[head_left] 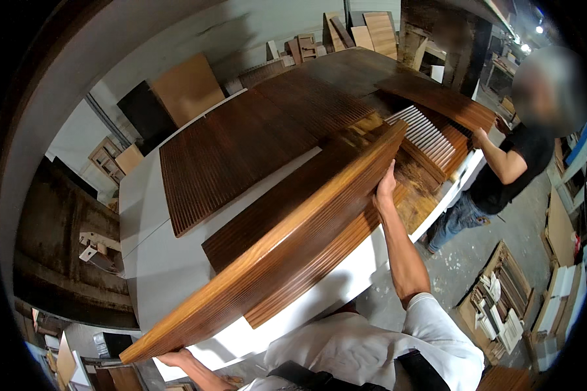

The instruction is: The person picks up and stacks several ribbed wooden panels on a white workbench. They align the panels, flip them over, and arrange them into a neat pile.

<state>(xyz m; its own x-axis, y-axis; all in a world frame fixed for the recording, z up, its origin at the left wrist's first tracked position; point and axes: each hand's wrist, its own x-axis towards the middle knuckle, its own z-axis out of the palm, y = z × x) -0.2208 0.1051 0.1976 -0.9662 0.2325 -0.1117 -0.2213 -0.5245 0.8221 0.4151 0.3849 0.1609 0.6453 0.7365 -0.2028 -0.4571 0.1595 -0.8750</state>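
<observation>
A long brown wooden panel (277,238) is tilted up on its side between my hands, its smooth golden-brown edge facing up and its grooved face turned toward me. My left hand (177,358) grips the lower left end, its fingers partly hidden behind the wood. Near the upper right end, my right hand (385,185) is closed around the panel's near side. Behind it, a dark brown board (241,229) lies on the white table (147,218). Another grooved panel (316,289) lies on the table's near side, partly covered by the held one.
Wide dark grooved panels (254,140) cover the table's far side. At right, a person in a black shirt (528,153) holds a brown panel (447,107) above pale slats (427,137). Boards (188,88) lean along the wall. A crate of scraps (499,303) stands on the floor.
</observation>
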